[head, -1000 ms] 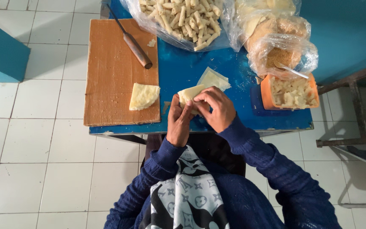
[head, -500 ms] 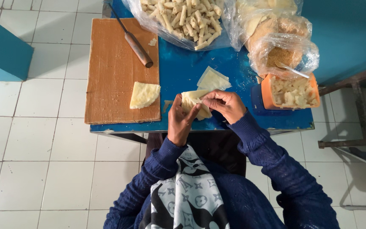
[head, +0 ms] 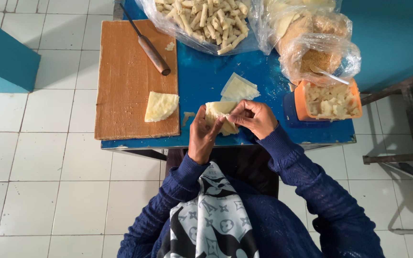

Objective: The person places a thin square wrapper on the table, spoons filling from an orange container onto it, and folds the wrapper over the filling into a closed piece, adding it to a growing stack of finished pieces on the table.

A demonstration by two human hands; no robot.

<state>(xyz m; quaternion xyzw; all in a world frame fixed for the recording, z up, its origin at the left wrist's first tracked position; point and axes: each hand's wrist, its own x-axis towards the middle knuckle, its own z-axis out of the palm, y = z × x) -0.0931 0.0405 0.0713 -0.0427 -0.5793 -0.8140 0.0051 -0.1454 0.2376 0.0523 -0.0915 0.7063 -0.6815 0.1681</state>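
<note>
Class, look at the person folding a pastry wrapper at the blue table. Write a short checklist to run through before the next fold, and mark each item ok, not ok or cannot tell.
1. Both hands on the wrapper: left hand and right hand both grip the folded wrapper: ok.
2. Filling tucked inside: hidden by the fingers: cannot tell.
3. Spare wrappers at hand: a small stack of wrappers lies just beyond the hands: ok.
4. Filling supply: the orange tub holds pale pieces: ok.
5. Knife clear of the hands: the knife rests on the far end of the wooden board: ok.
</note>
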